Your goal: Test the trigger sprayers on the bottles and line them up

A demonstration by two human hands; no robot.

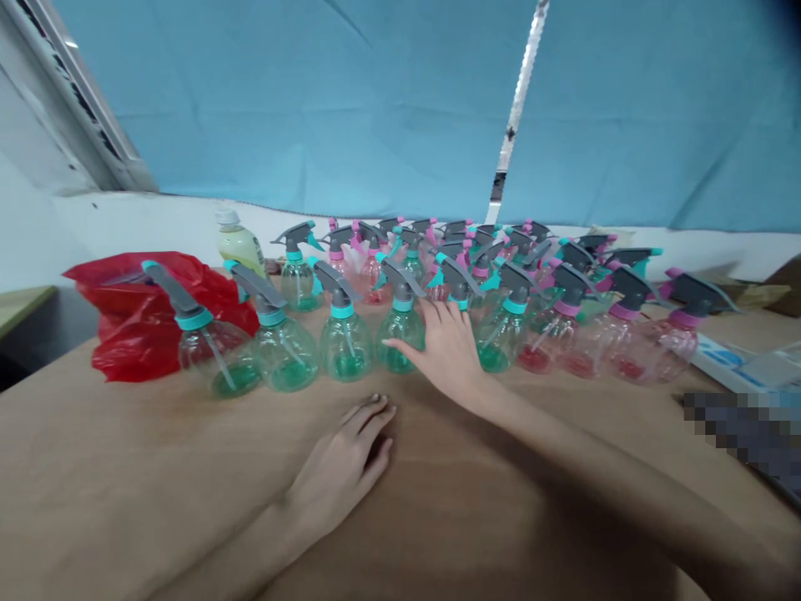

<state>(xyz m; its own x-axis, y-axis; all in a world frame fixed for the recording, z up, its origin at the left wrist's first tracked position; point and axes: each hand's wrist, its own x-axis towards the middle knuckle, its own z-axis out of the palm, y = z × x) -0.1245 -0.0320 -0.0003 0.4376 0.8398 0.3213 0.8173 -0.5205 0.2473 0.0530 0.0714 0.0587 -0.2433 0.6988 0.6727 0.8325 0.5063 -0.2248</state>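
Observation:
My right hand [451, 346] reaches into the front row of clear spray bottles, its fingers stretched out and its thumb spread to the left. The thumb overlaps a spray bottle with green liquid [393, 355] and a turquoise collar; I cannot tell if it presses on it. The fingertips are by another turquoise-collared spray bottle [461, 292], whose body is mostly hidden behind the hand. On the wooden table nearer to me rests my left hand [341, 459], loosely bent, fingers apart, holding nothing. To the right of my right hand stands a further green-filled spray bottle [497, 338].
Several pink-collared spray bottles [566, 338] continue the row rightward, and more crowd behind. At left lies a red plastic bag [134, 313] in front of a white-capped drink bottle [243, 246]. A blue curtain [375, 108] hangs behind the table [156, 484]. A pixelated dark object [744, 434] is at right.

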